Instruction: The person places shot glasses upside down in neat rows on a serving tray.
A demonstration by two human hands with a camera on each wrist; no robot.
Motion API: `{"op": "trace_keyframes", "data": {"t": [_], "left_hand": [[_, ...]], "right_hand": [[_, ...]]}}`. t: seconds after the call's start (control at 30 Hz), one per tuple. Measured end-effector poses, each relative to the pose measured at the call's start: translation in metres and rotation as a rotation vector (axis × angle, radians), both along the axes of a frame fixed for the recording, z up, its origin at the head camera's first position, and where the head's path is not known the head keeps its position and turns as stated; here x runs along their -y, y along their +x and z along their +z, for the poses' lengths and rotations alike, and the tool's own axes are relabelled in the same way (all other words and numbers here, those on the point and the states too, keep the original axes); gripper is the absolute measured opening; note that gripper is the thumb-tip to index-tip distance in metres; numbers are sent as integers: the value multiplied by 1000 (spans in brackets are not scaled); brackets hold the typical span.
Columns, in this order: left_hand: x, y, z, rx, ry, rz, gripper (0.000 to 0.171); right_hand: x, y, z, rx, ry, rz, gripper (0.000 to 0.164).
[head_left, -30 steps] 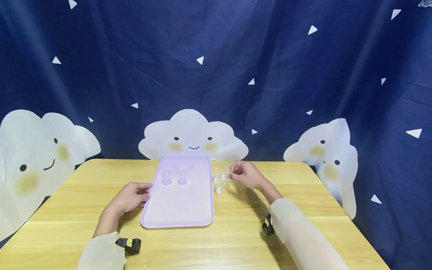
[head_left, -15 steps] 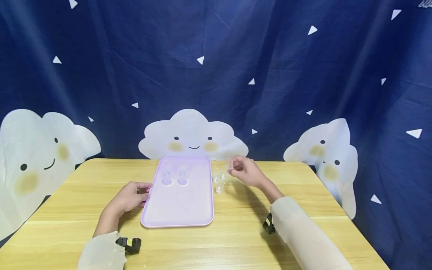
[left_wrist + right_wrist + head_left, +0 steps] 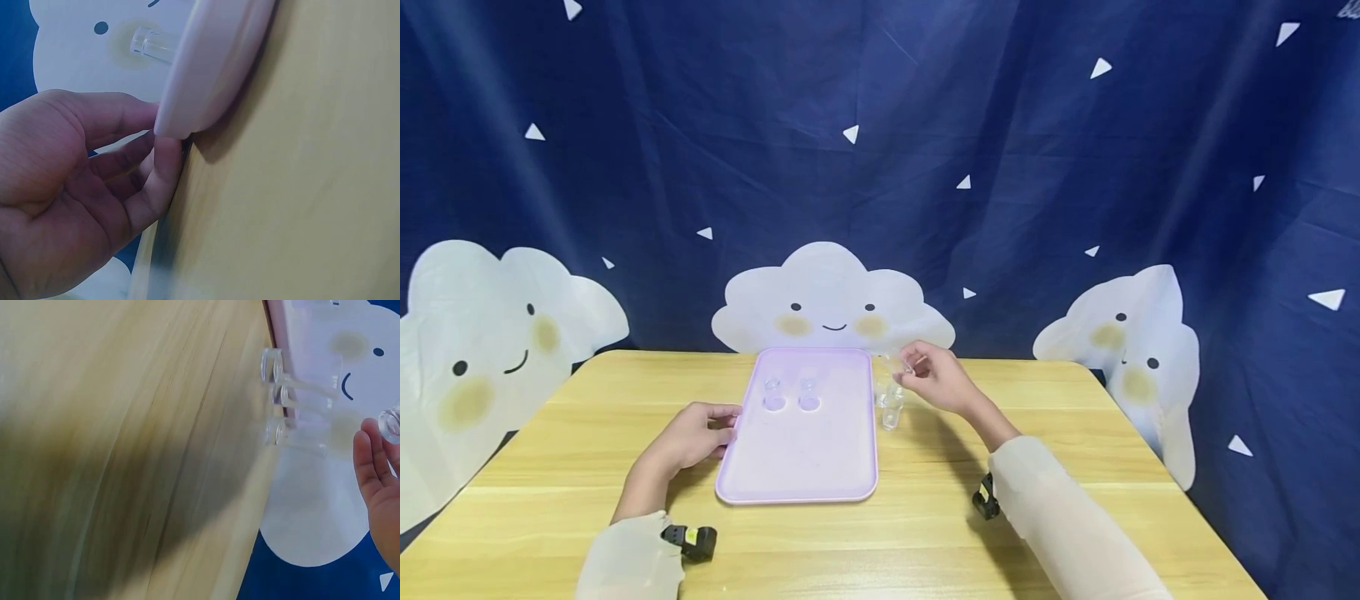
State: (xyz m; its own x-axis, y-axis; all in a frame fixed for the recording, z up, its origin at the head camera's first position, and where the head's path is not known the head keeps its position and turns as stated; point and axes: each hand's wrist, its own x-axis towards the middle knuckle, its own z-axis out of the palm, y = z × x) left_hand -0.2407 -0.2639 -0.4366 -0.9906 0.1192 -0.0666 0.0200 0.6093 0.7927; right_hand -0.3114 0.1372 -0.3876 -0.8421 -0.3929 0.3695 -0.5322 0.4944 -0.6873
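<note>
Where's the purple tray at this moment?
In the head view, the purple tray is on the table, between the left hand and the clear glasses standing to its right.

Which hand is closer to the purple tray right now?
Left. The left hand grips the tray at its left edge; the right hand is off its right side, holding a clear glass.

A pale, wood-grained table with rounded far corners spread beneath both hands. On it, just right of the left hand, lay a rectangular lilac tray, its near side edge touching that hand's fingers. Three clear shot glasses stood upright, clustered between the tray and the right hand.
</note>
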Motion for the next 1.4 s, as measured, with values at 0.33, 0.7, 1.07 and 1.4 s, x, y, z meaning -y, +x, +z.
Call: {"op": "trace_keyframes", "data": {"t": [0.33,0.7,1.07,1.4], "left_hand": [[1,-2,-1,-5,-15,-4,42],[1,-1,0,22,1,5,43],[1,-1,0,19,10,0,43],[0,-2,0,18,9,-3,43]], "right_hand": [[9,0,0,-19,-15,22,21],[19,0,6,-36,-8,50,29],[29,0,8,12,-34,47,30],[44,0,9,79,-22,41,35]]}}
